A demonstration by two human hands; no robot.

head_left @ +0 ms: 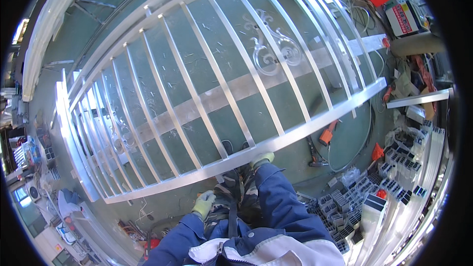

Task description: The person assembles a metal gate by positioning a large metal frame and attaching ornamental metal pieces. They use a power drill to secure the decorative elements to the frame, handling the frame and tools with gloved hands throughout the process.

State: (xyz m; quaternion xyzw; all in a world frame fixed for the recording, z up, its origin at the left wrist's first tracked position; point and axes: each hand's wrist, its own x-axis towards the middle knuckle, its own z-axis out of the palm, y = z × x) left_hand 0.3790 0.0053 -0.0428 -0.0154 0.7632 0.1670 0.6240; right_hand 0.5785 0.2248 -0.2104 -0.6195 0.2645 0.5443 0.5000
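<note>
Under both gloved hands — a barred, silvery metal gate panel (pixel 217 93).

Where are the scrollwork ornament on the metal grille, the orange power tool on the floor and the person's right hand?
Scrollwork ornament (pixel 270 44): head view, on its curled middle.
Orange power tool (pixel 327 134): head view, on its orange body.
Right hand (pixel 262 159): head view, on the glove's back.

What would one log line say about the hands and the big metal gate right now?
left hand: gloved, just below gate rail, contact unclear | right hand: gloved, at rail of metal gate | orange tool: on floor
</note>
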